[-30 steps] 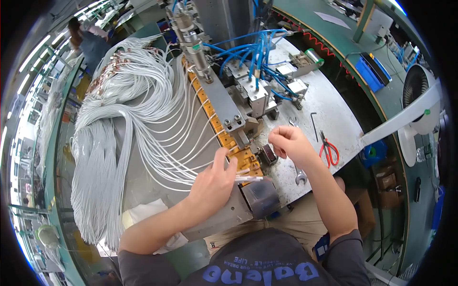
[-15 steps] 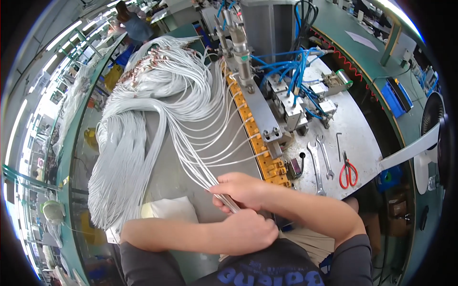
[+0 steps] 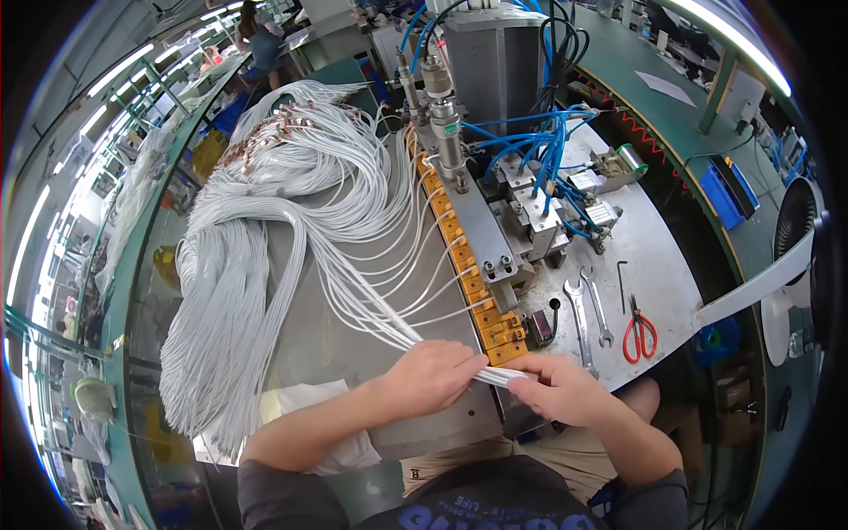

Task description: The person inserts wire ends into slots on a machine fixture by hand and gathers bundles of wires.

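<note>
A small bundle of white cables [image 3: 380,307] runs from the large heap into my two hands near the table's front edge. My left hand [image 3: 433,378] is closed around the bundle. Just to its right, my right hand [image 3: 561,389] grips the same bundle by its end part, fingers pinched over it. A short stretch of white cable shows between the hands. Beyond them, a row of yellow fixture blocks [image 3: 506,336] runs away from me, with single white cables lying across to it. The cable tips inside my right hand are hidden.
The big cable heap [image 3: 238,300] covers the table's left side. A metal press [image 3: 477,221] with blue air hoses stands over the blocks. Right of it lie two wrenches [image 3: 579,309], a hex key [image 3: 622,284] and red-handled scissors [image 3: 639,334]. A white fan [image 3: 786,274] stands far right.
My left hand has moved up onto the cables, and my right hand has shifted right and down to their end. The bundle now lies more sideways, close to the yellow blocks.
</note>
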A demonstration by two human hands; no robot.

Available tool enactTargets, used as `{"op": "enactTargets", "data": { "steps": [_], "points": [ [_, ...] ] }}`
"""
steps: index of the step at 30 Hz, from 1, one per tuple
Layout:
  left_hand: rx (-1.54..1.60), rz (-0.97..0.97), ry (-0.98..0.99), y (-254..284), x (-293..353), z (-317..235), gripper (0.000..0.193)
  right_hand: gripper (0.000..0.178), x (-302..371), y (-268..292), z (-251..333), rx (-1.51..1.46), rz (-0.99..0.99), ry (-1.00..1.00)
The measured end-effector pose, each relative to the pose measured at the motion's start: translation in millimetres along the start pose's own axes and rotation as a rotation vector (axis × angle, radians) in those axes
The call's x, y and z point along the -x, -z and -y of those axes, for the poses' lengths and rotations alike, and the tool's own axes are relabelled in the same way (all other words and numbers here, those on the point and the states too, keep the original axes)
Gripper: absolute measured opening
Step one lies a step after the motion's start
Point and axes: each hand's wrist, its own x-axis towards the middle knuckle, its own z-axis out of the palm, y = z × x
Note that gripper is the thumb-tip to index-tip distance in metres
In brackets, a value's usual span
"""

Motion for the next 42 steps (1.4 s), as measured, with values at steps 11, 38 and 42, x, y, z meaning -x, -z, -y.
{"op": "enactTargets", "data": {
  "steps": [11, 38, 42],
  "points": [
    [0.582, 0.064, 0.423, 4.2, -10.1, -20.5, 0.02, 0.038, -10.0, 2.7, 5.7, 0.129, -0.326, 0.502],
    [0.885, 0.007, 0.652, 1.8, -30.6, -10.9, 0.012, 0.009, -37.5, 34.0, -17.5, -0.143, -0.341, 0.348],
    [0.454, -0.333, 0.344, -0.4, -42.3, -11.7, 0.012, 0.009, -27.4, 24.7, -5.1, -0.044, -0.249, 0.449]
  ]
}}
